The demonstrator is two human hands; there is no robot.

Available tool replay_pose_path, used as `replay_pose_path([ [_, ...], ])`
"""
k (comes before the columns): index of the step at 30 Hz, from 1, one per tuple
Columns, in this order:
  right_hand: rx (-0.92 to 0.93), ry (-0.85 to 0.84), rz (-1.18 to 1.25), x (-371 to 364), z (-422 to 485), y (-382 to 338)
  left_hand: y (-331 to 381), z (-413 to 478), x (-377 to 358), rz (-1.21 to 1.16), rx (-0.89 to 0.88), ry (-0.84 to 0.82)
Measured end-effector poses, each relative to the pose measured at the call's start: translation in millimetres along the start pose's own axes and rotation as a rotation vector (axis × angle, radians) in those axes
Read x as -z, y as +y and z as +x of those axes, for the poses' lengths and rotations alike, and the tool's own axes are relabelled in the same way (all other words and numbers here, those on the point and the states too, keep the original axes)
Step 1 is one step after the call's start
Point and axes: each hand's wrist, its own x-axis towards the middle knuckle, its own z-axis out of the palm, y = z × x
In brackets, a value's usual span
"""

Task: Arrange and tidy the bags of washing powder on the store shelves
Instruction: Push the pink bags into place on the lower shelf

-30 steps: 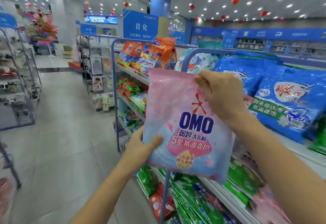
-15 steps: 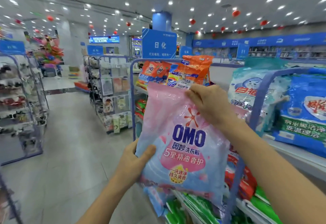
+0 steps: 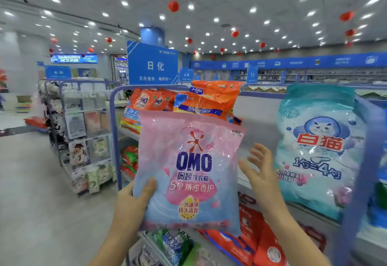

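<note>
Held upright by left hand [image 3: 134, 200] at lower corner: pink OMO bag [image 3: 192, 161]. Let go by right hand [image 3: 259, 173], now spread just beside.

The pink OMO bag [image 3: 188, 171] is thin plastic film, glossy and crinkled, with bright glints. The teal cat-logo bag [image 3: 314, 154] and the orange bags [image 3: 209, 100] have the same shiny plastic skin. The shelf frame [image 3: 114, 140] is smooth, blue-painted metal tube. The floor [image 3: 41, 203] looks smooth, faintly sheened.
</note>
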Motion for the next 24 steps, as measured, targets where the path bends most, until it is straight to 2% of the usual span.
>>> replay_pose_path([
  [4, -0.312, -0.159, 0.108, -12.5, 40.6, 31.1, -10.2, 72.0, -28.9, -0.091, 0.045, -0.076],
  [7, -0.426, -0.146, 0.117, -14.5, 75.4, 42.4, -14.8, 115.9, -60.0, -0.112, 0.052, -0.160],
  [13, -0.383, 0.210, 0.071, 4.6, 134.5, 58.5, -19.5, 192.2, -141.6, -0.087, 0.043, -0.459],
  [18, -0.392, 0.487, -0.167, 19.6, 156.4, 82.9, -36.0, 229.1, -206.7, -0.055, 0.027, -0.709],
  [22, -0.437, 0.572, -0.333, 26.5, 169.6, 99.4, -49.7, 240.5, -242.0, -0.016, 0.117, -0.855],
  [24, -0.441, 0.625, -0.418, 26.4, 173.8, 100.8, -49.7, 246.1, -254.6, 0.042, 0.144, -0.866],
])
